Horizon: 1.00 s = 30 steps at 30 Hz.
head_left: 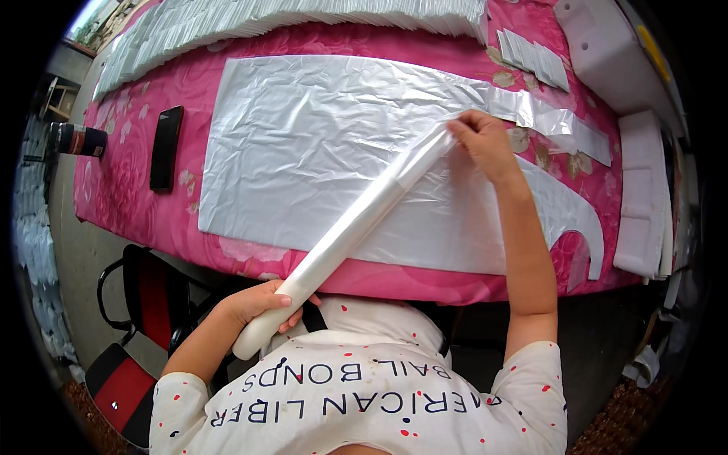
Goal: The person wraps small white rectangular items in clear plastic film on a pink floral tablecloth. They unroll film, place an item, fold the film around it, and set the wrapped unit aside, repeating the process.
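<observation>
A long white plastic bag, folded into a narrow strip [345, 231], slants between my two hands. My left hand [267, 305] is closed round its lower end, near my body at the table's front edge. At the upper end my right hand [485, 144] pinches the strip between thumb and fingers. Beneath it a large white plastic bag [296, 136] lies flat and wrinkled across the table, its cut-out handle [565, 208] on the right. The strip and my right forearm cover part of this sheet.
Long rows of folded white bags [303, 17] line the table's far edge, with a smaller batch [535, 61] at the far right. A black phone [166, 148] and a dark cup [80, 140] are on the left. White foam boxes [641, 197] stand right; chairs [155, 303] are lower left.
</observation>
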Tool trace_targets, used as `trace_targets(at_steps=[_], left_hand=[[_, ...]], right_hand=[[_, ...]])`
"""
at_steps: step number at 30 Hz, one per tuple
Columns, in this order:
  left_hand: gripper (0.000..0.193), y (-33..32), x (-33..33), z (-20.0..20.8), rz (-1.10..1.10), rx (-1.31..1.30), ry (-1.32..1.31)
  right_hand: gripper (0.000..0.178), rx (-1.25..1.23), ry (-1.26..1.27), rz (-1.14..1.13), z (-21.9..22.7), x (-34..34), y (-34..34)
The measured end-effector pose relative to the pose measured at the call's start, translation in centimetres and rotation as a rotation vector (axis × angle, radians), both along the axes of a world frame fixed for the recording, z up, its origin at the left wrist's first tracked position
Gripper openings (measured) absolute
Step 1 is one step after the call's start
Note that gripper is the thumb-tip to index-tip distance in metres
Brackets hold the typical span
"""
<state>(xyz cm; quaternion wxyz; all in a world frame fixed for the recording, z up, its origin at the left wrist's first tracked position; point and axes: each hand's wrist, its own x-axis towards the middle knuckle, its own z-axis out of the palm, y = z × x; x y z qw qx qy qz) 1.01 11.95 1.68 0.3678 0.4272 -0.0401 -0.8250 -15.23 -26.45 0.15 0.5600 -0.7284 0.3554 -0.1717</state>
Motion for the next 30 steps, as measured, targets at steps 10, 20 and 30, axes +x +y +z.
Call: trace_targets(at_steps=[10, 20, 30], left_hand=[[0.049, 0.0, 2.5, 2.0, -0.437, -0.147, -0.14], [0.047, -14.8, 0.0, 5.5, -0.81, -0.915, -1.564], [0.07, -13.0, -3.0, -0.4, -0.844, -1.417, -1.623]], right_hand=[[0.019, -0.475, 0.119, -0.492, 0.0, -13.4, -12.5], [0.016, -0.217, -0.059, -0.15, 1.1, -2.7, -4.6], [0.027, -0.063, 0.052, -0.056, 1.0, 0.3, -4.6]])
